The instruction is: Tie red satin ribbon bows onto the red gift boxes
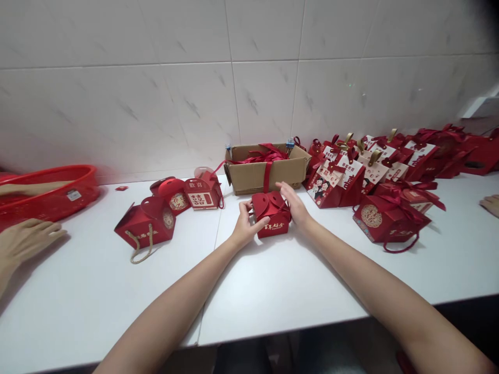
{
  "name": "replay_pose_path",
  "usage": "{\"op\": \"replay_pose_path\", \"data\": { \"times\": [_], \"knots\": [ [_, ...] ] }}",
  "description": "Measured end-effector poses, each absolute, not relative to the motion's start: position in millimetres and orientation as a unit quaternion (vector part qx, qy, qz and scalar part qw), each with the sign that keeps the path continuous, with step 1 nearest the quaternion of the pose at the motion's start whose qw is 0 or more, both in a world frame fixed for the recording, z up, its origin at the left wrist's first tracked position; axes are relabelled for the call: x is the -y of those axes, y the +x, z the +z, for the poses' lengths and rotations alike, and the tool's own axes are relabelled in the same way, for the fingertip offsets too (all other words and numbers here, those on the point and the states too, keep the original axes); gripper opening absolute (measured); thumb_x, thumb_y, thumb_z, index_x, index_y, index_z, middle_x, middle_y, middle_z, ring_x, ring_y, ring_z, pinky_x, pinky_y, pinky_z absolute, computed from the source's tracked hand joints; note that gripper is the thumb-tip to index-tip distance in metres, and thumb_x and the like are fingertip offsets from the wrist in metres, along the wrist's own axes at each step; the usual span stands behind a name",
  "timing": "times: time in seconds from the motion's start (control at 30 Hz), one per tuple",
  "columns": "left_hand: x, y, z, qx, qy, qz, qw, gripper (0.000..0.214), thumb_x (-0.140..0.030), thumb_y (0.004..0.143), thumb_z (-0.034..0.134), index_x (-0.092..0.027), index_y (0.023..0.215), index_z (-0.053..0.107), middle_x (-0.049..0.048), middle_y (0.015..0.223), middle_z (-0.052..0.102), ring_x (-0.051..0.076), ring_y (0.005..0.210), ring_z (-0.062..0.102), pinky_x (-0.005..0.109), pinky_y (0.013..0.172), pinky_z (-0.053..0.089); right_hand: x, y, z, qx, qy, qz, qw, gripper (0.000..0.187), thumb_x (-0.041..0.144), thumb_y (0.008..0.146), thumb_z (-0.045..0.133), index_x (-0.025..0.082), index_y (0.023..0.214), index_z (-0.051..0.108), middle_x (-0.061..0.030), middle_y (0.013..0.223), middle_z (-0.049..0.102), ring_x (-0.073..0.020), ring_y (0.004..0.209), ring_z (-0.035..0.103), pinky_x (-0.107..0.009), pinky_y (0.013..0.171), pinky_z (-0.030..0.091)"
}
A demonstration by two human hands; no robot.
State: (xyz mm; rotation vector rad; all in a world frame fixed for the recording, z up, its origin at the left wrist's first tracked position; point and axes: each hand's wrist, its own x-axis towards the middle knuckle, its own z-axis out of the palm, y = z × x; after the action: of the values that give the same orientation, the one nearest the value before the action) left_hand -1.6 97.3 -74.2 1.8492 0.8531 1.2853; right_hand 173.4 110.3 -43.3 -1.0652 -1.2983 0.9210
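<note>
A small red gift box [271, 215] with gold writing and heart-shaped top flaps stands on the white table [273, 291] in front of me. My left hand [245, 224] grips its left side, thumb on the front face. My right hand [293, 203] presses against its right side and top flap, fingers together. Both hands are closed around the box.
A cardboard carton [265, 169] of red ribbons stands behind the box. Several finished red boxes [374, 176] crowd the right. Three red boxes [163, 208] lie to the left. Another person's hand [27, 239] rests by a red basket [47, 195]; another hand [491, 204] shows at the right edge.
</note>
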Motion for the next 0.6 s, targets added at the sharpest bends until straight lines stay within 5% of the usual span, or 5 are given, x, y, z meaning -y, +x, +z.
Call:
{"op": "replay_pose_path", "data": {
  "times": [0.17, 0.43, 0.6],
  "knots": [
    [-98.1, -2.8, -73.9, -0.326, 0.723, 0.495, 0.357, 0.041, -0.039, 0.075, 0.063, -0.023, 0.091, 0.028, 0.0069, 0.115, 0.044, 0.018, 0.099, 0.051, 0.035, 0.086, 0.044, -161.1, 173.9, -9.8, 0.567, -0.467, 0.449, 0.509, 0.028, 0.023, 0.074, 0.055, 0.02, 0.098, 0.07, -0.0057, 0.109, 0.068, -0.0225, 0.102, 0.06, -0.04, 0.09, 0.045],
    [-93.2, -6.0, -71.1, -0.324, 0.743, 0.471, 0.348, 0.042, -0.037, 0.073, 0.065, -0.022, 0.092, 0.031, 0.0087, 0.116, 0.045, 0.021, 0.104, 0.05, 0.039, 0.09, 0.042, -187.8, 164.5, -16.1, 0.527, -0.473, 0.446, 0.547, 0.017, 0.015, 0.065, 0.066, 0.013, 0.081, 0.071, -0.0093, 0.096, 0.071, -0.0235, 0.098, 0.061, -0.043, 0.094, 0.042],
    [-93.5, -5.2, -70.9, -0.329, 0.733, 0.469, 0.366, 0.046, -0.038, 0.073, 0.065, -0.022, 0.099, 0.032, 0.008, 0.115, 0.043, 0.02, 0.1, 0.05, 0.036, 0.085, 0.044, -185.8, 190.1, 15.5, 0.478, -0.398, 0.475, 0.622, 0.015, 0.02, 0.079, 0.057, 0.019, 0.09, 0.067, -0.0024, 0.101, 0.069, -0.0158, 0.099, 0.062, -0.033, 0.085, 0.05]
  ]
}}
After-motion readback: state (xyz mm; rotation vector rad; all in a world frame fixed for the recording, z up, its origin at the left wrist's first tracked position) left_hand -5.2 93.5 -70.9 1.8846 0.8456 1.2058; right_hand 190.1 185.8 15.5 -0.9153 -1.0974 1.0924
